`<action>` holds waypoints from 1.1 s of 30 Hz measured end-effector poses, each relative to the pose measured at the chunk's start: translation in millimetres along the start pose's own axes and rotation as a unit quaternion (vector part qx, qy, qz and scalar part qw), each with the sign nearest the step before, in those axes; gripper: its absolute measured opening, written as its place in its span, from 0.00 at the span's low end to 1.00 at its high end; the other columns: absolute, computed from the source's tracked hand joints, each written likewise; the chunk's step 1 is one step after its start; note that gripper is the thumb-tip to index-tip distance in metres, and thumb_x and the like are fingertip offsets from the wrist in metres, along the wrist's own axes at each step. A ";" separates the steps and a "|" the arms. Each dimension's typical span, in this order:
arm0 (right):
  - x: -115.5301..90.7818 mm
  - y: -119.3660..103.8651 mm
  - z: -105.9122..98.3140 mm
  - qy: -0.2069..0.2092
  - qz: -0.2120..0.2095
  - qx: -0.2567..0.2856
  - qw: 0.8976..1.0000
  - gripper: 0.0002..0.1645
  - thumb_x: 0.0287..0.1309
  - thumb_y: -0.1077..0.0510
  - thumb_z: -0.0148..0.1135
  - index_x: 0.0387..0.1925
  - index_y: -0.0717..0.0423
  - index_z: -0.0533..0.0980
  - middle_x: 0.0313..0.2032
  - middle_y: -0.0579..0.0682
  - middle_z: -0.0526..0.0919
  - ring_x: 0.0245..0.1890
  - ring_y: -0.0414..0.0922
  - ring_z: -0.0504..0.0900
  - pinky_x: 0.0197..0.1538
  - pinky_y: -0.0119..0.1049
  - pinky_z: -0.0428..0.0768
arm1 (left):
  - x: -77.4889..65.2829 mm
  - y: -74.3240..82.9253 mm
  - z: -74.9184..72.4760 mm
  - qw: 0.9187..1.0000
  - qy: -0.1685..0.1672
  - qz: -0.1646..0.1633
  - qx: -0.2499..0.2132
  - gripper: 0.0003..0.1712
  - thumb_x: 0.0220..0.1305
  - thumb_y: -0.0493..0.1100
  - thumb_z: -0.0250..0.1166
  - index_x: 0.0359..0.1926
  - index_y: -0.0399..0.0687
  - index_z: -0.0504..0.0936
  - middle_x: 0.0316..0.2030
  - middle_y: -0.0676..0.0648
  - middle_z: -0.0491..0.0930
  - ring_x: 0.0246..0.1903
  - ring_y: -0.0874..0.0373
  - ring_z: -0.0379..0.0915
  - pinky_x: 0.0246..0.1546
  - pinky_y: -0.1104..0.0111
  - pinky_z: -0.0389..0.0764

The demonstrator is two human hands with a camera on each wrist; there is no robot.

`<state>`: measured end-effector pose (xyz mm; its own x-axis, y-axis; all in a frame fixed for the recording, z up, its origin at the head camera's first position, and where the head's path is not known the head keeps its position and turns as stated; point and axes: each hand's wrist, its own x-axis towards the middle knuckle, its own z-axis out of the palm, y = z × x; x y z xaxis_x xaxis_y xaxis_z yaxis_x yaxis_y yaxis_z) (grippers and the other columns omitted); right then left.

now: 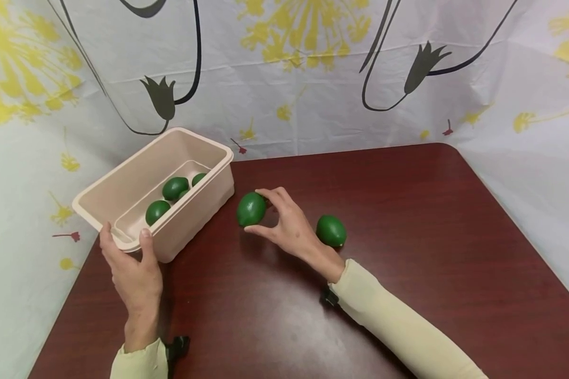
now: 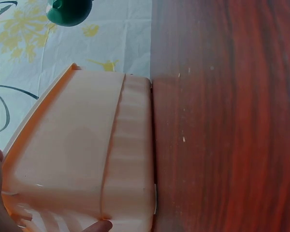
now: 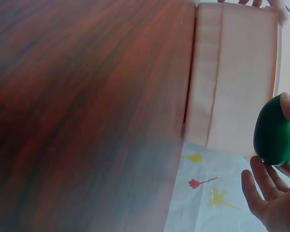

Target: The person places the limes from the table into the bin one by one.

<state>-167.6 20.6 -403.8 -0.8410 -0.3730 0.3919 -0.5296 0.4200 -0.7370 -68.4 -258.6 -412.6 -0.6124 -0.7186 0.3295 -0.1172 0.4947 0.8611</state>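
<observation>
My right hand [image 1: 289, 226] pinches a green lime [image 1: 251, 209] between thumb and fingers, held above the table just right of the bin. In the right wrist view the same lime [image 3: 275, 131] shows between the thumb and fingertips. A beige plastic bin [image 1: 194, 218] stands at the left of the table, with several limes [image 1: 158, 212] inside, some partly hidden by its near wall. My left hand [image 1: 135, 279] grips the bin's near end, thumb and fingers at the rim. Another lime [image 1: 331, 230] lies on the table, beyond my right wrist.
The dark red wooden table [image 1: 408, 210] has a rounded far right corner. Behind it and along the sides hangs a white cloth [image 1: 322, 105] printed with yellow and grey flowers. The bin sits close to the table's left edge.
</observation>
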 end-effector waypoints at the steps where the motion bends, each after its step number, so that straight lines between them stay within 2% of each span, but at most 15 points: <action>1: 0.9 0.4 0.6 0.000 0.001 0.002 1.000 0.48 0.48 0.48 0.84 0.69 0.52 0.73 0.51 0.49 0.76 0.48 0.47 0.84 0.55 0.41 0.84 | -0.1 -0.1 0.0 1.000 0.000 -0.001 0.000 0.42 0.69 0.63 0.61 0.79 0.72 0.57 0.77 0.48 0.63 0.71 0.36 0.67 0.68 0.35 0.63; 16: 15.5 -6.4 5.4 0.011 -0.017 0.015 1.000 0.48 0.48 0.50 0.84 0.69 0.54 0.72 0.53 0.52 0.76 0.47 0.45 0.84 0.54 0.35 0.84 | -0.1 0.2 0.1 1.000 0.001 -0.002 0.004 0.42 0.69 0.64 0.60 0.80 0.72 0.56 0.78 0.48 0.62 0.72 0.36 0.67 0.69 0.35 0.63; 27: 24.4 -13.6 9.9 0.010 -0.036 0.017 0.999 0.49 0.45 0.50 0.85 0.68 0.54 0.73 0.52 0.52 0.76 0.48 0.44 0.85 0.55 0.33 0.83 | -0.2 0.5 -0.2 1.000 0.001 0.000 0.003 0.43 0.69 0.63 0.61 0.80 0.68 0.57 0.78 0.50 0.62 0.72 0.38 0.66 0.69 0.35 0.63; 33: 30.2 -15.7 11.9 0.011 -0.038 0.018 0.999 0.49 0.44 0.50 0.86 0.68 0.54 0.74 0.51 0.51 0.76 0.48 0.43 0.84 0.55 0.31 0.83 | -0.2 0.2 -0.1 1.000 0.000 -0.001 0.003 0.42 0.69 0.64 0.61 0.80 0.70 0.56 0.78 0.50 0.62 0.72 0.38 0.66 0.69 0.35 0.63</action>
<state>-183.4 -7.1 -387.0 -0.8006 -0.3839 0.4600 -0.5886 0.3608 -0.7234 -68.3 -258.5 -412.4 -0.6118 -0.7200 0.3274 -0.1229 0.4955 0.8599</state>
